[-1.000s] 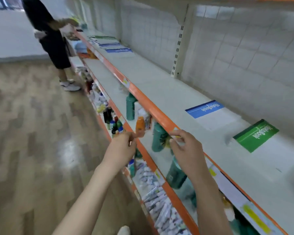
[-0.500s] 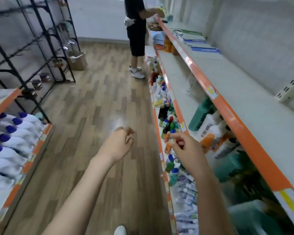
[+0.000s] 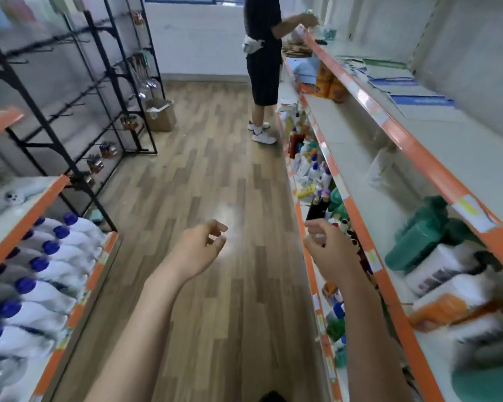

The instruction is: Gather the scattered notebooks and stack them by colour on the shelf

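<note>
Left hand out over the wood floor near the middle of the view, palm down, fingers loosely curled and a little apart, holding nothing. Right hand just beside it at 3 o'clock, level with it, fingers loosely bent with thumb and forefinger drawn near each other; nothing plainly seen between them, the tips blurred against the bottles behind. Both forearms bare, reaching in from 6 o'clock. Notebooks well apart from both hands, up at 1 o'clock on the top shelf with the orange front edge: several lying flat, blue-covered ones nearest, a green-covered one farther along toward 12 o'clock, the far ones too blurred to count. Under that shelf, at 3 o'clock, green jugs and white and orange containers lying on a lower level; lower still, along the aisle edge, a crowd of small bottles in mixed colours. At 12 o'clock, a second person in dark clothes and white shoes standing in the aisle, one arm reaching to the top shelf. At 9 o'clock, rows of white bottles with blue caps on an orange-edged rack. At 10 to 11 o'clock, a black wire display rack with hooks, and a cardboard box on the floor by its foot.
</note>
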